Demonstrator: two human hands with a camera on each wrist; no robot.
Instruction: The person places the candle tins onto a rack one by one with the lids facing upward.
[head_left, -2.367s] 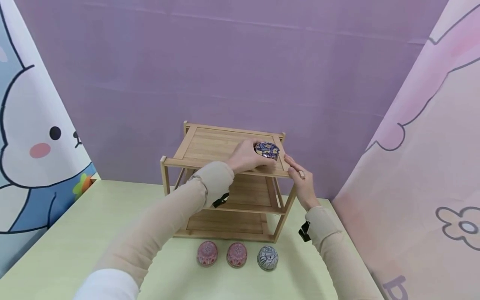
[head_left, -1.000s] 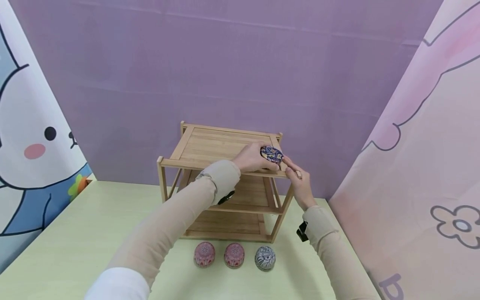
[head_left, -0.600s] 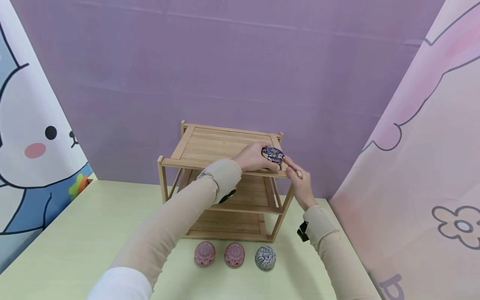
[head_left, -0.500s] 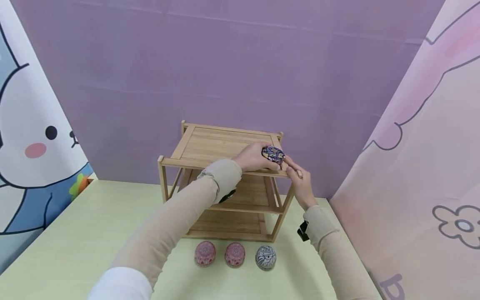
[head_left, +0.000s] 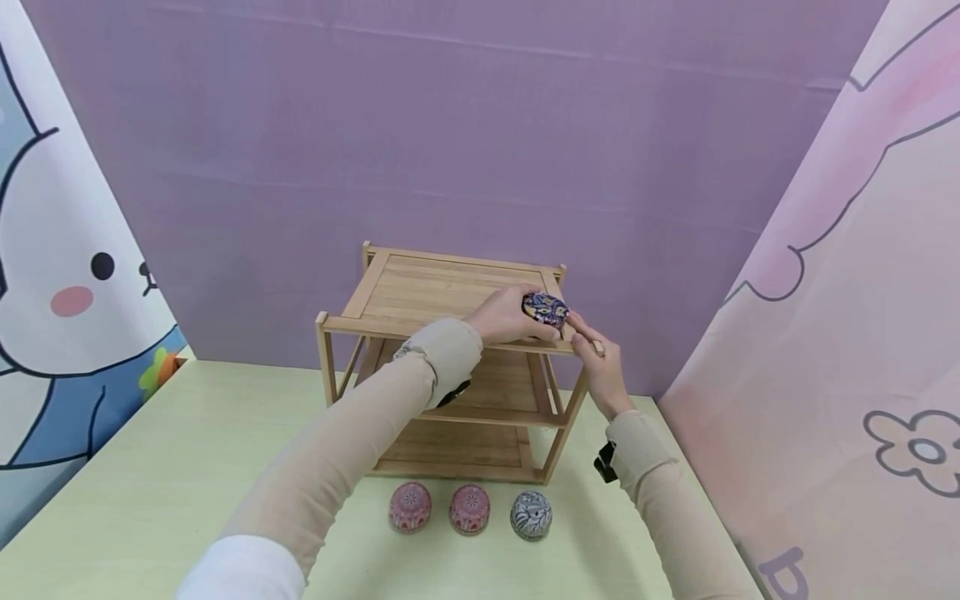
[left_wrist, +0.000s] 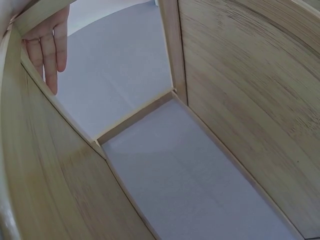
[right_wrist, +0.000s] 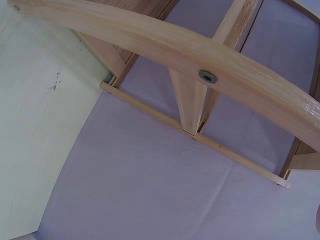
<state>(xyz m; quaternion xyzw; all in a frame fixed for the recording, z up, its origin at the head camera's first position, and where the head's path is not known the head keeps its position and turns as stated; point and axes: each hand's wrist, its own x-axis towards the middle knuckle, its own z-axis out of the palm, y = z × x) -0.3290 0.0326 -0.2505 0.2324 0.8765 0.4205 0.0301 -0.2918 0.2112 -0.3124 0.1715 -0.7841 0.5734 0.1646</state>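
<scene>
In the head view my left hand [head_left: 501, 317] grips a small round tin [head_left: 545, 308] with a dark blue and yellow pattern, thumb in front and fingers behind. It is at the right end of the top board of a three-tier bamboo shelf [head_left: 427, 285]. My right hand [head_left: 606, 371] holds the front right corner of that board, its index finger close to the tin. Fingers [left_wrist: 48, 52] of the right hand show past the shelf's side frame in the left wrist view. The right wrist view shows the shelf's side bars [right_wrist: 190, 107], with that hand nearly out of sight.
Two pink patterned tins [head_left: 410, 507] and a grey-white leaf-patterned tin [head_left: 532, 515] stand in a row before the shelf on the pale green table [head_left: 247, 433]. A purple backdrop [head_left: 480, 150] rises behind, with cartoon-printed panels [head_left: 847, 333] at both sides.
Since the earliest frame, my left hand has carried the blue tin rightward to the board's edge, by the right hand. Over the last half second both hands have stayed in place.
</scene>
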